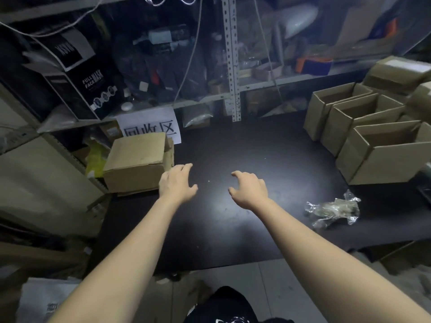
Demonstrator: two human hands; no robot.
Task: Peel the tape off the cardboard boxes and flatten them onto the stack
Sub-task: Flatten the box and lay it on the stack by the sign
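Two bare hands reach out over a black table (245,145) in a cluttered storeroom, both empty and with fingers spread apart. The left hand (177,183) hovers at the near right corner of a stack of flattened cardboard (137,159) that sits at the table's left edge; its fingertips appear to be just beside or brushing the stack, though contact cannot be told for certain. The right hand (250,188) hangs over the bare middle of the table, fingers curled downward and gripping nothing. Three open cardboard boxes (363,136) stand in a row along the right side of the table, flaps up, each touching the next, running from far to near. More closed cartons (398,73) are piled behind them at the far right; their number cannot be counted. One crumpled wad of clear tape (333,209) lies on the table near the right, well apart from both hands and in front of the nearest open box. A white paper sign (151,124) with printed characters stands behind the stack, partly hidden by it. Metal shelving (231,59) packed with goods lines the far side, including one black box marked "FULL FACE MASK" (91,89) at the far left.
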